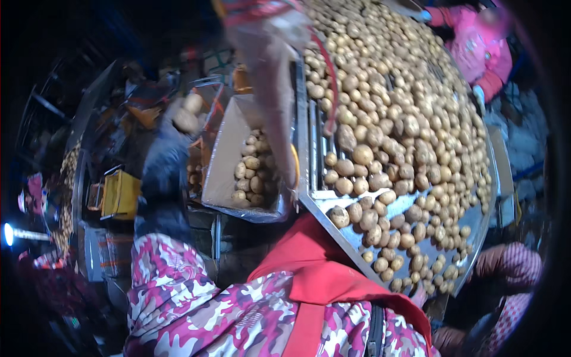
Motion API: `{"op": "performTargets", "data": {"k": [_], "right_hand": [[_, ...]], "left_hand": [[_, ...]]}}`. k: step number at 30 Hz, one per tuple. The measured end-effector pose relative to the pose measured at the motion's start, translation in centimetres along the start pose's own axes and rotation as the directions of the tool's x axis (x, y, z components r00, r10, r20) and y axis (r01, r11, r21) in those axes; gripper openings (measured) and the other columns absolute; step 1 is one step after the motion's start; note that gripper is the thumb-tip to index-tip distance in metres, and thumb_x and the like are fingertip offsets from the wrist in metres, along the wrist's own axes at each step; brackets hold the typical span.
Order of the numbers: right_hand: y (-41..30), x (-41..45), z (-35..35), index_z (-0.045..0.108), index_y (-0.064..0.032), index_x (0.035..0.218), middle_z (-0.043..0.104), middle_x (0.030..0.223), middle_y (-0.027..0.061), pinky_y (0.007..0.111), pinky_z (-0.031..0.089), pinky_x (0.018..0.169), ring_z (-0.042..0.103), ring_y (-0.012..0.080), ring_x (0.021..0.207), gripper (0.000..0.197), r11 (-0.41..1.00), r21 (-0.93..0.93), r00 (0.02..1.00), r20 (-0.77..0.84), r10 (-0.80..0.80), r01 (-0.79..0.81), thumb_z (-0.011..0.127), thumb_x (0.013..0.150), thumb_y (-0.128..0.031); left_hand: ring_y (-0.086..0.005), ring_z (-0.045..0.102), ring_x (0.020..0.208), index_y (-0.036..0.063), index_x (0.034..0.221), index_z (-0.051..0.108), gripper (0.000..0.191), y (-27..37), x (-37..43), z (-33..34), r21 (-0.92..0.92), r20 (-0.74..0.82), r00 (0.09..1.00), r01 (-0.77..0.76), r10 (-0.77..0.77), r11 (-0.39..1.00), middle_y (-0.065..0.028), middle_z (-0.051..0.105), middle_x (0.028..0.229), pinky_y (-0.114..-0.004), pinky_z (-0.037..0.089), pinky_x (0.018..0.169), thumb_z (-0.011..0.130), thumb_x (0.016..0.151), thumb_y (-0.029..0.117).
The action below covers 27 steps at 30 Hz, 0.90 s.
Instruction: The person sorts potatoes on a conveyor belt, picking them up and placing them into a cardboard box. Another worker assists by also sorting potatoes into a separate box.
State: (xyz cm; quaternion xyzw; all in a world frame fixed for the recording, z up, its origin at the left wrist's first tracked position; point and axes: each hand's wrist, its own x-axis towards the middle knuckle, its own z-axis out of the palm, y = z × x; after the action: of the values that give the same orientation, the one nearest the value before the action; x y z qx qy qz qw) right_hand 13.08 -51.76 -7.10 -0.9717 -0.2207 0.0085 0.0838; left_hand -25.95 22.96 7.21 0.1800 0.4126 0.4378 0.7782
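Observation:
My left arm, in a dark sleeve cover over a patterned sleeve, reaches out at the left. The blurred left hand [171, 117] holds two potatoes [186, 120]. It is left of a lined cardboard box [226, 151], which has potatoes [250, 183] in its lower part. My right hand is not plainly in view. Before me on the right, a metal sorting table [410, 201] carries a heap of loose potatoes [379, 102], reaching close to my red apron [330, 285]. A small blurred pink shape [419, 295] shows at the near table edge; I cannot tell whose hand it may be.
A yellow crate [120, 195] stands at the left. A blurred pale upright form [272, 80] partly covers the box. A red strip [332, 85] lies over the heap. A co-worker in pink [479, 49] is across the table; another person's checked sleeve [519, 267] is at lower right.

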Motion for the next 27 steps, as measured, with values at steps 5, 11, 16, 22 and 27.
{"op": "performTargets", "data": {"k": [5, 11, 16, 22, 27], "right_hand": [[-1.0, -0.2, 0.8, 0.063, -0.0032, 0.138, 0.065, 0.131, 0.0235, 0.053, 0.042, 0.113, 0.059, 0.0439, 0.127, 0.053, 0.999, -0.02, 0.996, -0.081, 0.041, -0.043, 0.071, 0.095, -0.033], [-2.0, -0.4, 1.0, 0.064, -0.0081, 0.138, 0.065, 0.135, 0.0202, 0.054, 0.039, 0.117, 0.058, 0.0404, 0.131, 0.05, 0.995, 0.01, 0.987, -0.127, 0.102, -0.102, 0.071, 0.097, -0.037], [-2.8, -0.2, 0.8, 0.065, -0.0079, 0.135, 0.065, 0.137, 0.0189, 0.054, 0.038, 0.117, 0.058, 0.0401, 0.131, 0.05, 0.991, 0.016, 0.982, -0.132, 0.133, -0.132, 0.071, 0.096, -0.037], [-3.3, -0.4, 0.8, 0.065, -0.0079, 0.136, 0.064, 0.139, 0.0204, 0.056, 0.037, 0.117, 0.057, 0.0406, 0.132, 0.05, 0.988, 0.039, 0.98, -0.127, 0.154, -0.15, 0.07, 0.096, -0.038], [-3.4, -0.6, 0.8, 0.064, -0.0082, 0.136, 0.063, 0.139, 0.0238, 0.057, 0.036, 0.117, 0.055, 0.0421, 0.134, 0.05, 0.988, 0.045, 0.981, -0.123, 0.149, -0.145, 0.07, 0.096, -0.038]], "left_hand": [[-0.0218, 0.07, 0.106, -0.0016, 0.118, 0.072, 0.035, -2.7, 0.0, 1.4, 0.533, -0.167, 0.985, 0.126, -0.042, 0.837, -0.017, 0.072, 0.112, -0.038, 0.058, 0.086, 0.074, 0.095, 0.025], [-0.0158, 0.069, 0.104, -0.0005, 0.121, 0.072, 0.032, -17.1, -11.8, 8.6, 0.987, 0.156, 0.66, -0.123, -0.735, 0.1, -0.0099, 0.074, 0.107, -0.031, 0.057, 0.086, 0.072, 0.1, 0.024], [-0.0354, 0.067, 0.121, 0.0111, 0.138, 0.067, 0.058, -30.8, -8.7, 20.0, 0.675, 0.731, 0.67, -0.737, -0.13, -0.005, -0.0223, 0.058, 0.143, -0.041, 0.056, 0.101, 0.085, 0.086, 0.029], [-0.0498, 0.054, 0.137, 0.021, 0.149, 0.061, 0.105, -36.2, 0.4, 26.2, 0.721, 0.44, 0.873, -0.482, -0.208, -0.498, -0.0326, 0.021, 0.167, -0.049, 0.048, 0.116, 0.093, 0.058, 0.06], [-0.0439, 0.06, 0.13, 0.0168, 0.14, 0.069, 0.097, -36.3, 1.5, 26.9, 0.745, 0.437, 0.882, -0.464, -0.175, -0.479, -0.0312, 0.029, 0.161, -0.047, 0.049, 0.114, 0.091, 0.06, 0.066]]}}
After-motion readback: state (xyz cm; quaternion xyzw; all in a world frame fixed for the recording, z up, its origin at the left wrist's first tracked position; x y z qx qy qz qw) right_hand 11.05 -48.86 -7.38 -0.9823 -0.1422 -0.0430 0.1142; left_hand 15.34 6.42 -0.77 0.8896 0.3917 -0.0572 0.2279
